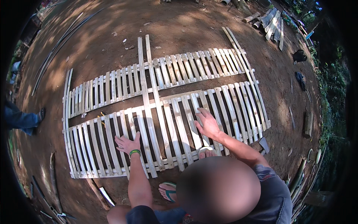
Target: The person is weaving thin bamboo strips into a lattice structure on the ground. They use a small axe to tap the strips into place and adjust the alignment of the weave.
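A flat frame of pale split-bamboo or wooden slats (175, 128) lies on the ground before me, in two long rows joined by crosswise strips. My left hand (127, 143), with a green and yellow band on its wrist, spreads its fingers over slats of the near row, left of the middle strips (156, 100). Farther right, my right hand (207, 124) reaches over the same row, fingers apart and slightly bent. Both appear to hold nothing; whether the fingertips touch the wood is hard to tell. One sandalled foot (207, 152) rests at the frame's near edge.
Another person's leg (22, 118) stands at the left. By the right near corner lies a flat blade-like tool (264, 145). Long thin poles (56, 50) lie at the far left, stacked boards (274, 26) at the far right. Sticks (56, 183) lie near left on bare soil.
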A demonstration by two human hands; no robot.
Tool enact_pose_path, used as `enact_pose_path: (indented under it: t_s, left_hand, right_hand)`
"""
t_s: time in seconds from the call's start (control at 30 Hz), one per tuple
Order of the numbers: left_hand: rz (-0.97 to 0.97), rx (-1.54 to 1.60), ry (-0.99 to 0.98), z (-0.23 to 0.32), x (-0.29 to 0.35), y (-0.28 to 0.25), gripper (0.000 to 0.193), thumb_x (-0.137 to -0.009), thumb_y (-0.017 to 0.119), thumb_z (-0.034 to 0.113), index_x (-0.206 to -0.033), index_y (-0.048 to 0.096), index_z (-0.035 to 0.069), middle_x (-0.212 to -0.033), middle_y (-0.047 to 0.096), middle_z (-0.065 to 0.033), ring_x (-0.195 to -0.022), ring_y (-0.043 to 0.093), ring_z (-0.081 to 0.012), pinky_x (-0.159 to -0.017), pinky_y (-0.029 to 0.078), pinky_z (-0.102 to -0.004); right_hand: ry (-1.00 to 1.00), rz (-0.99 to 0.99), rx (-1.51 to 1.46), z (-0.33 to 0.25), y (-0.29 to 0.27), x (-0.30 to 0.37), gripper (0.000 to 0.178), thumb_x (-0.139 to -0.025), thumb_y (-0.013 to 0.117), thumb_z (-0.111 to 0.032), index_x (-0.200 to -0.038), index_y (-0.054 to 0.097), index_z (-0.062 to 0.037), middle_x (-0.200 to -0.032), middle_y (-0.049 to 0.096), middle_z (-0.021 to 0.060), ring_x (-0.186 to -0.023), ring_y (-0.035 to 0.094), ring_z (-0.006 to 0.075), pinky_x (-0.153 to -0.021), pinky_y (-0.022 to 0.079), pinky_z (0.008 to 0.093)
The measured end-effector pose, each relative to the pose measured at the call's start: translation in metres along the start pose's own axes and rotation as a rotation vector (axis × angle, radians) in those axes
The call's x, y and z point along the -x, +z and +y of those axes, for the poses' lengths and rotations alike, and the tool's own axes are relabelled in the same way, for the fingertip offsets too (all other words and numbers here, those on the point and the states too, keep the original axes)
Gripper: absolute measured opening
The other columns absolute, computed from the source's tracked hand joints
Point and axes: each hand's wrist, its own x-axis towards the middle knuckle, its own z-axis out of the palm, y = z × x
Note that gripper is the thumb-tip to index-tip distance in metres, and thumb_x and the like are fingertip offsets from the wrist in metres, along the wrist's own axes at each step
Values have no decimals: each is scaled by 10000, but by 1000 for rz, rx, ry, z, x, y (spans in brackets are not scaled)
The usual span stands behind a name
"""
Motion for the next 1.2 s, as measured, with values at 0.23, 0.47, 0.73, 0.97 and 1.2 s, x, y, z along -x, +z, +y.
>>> enact_pose_path:
  t_s: [0.23, 0.47, 0.73, 0.97, 1.2]
  left_hand:
    - [290, 275, 468, 55, -18, 4, 675, -909, 729, 398, -1387, 503, -24, -1432, 508, -222, -1391, 423, -390, -1182, 275, -554]
    - [-16, 3, 491, 133, -68, 6, 594, -984, 589, 493, -1291, 662, -10, -1330, 603, -221, -1354, 461, -367, -1234, 201, -570]
    - [-518, -55, 218, 193, -81, -3, 1212, -692, 618, 902, -1442, 541, -46, -1523, 517, -247, -1529, 336, -363, -1243, -69, -640]
    - [-500, 21, 196, 177, -92, -1, 1131, -634, 788, 767, -1456, 554, 25, -1495, 571, -195, -1503, 395, -323, -1220, -59, -665]
    - [-569, 92, 308, 171, -88, -10, 962, -648, 804, 729, -1331, 688, 62, -1451, 616, -175, -1443, 487, -330, -1208, -63, -687]
  right_hand:
    - [391, 236, 221, 82, -58, 154, 341, -896, 719, -128, -1182, 629, 34, -1324, 562, 286, -1211, 549, 469, -1026, 463, 532]
    - [296, -5, 71, 30, -23, 89, 478, -941, 689, -249, -1291, 575, 56, -1231, 587, 238, -1150, 582, 430, -976, 511, 459]
    - [377, -86, 303, 30, 4, 51, 412, -896, 726, -311, -1071, 594, 38, -1118, 600, 214, -1043, 640, 378, -839, 588, 458]
    - [493, -42, 116, 35, 17, 27, 376, -795, 759, -164, -1015, 604, 100, -1013, 653, 306, -926, 695, 465, -808, 595, 504]
    - [480, -72, 222, 38, 23, 28, 384, -795, 780, -190, -1025, 633, 81, -1022, 661, 286, -943, 695, 437, -837, 593, 462]
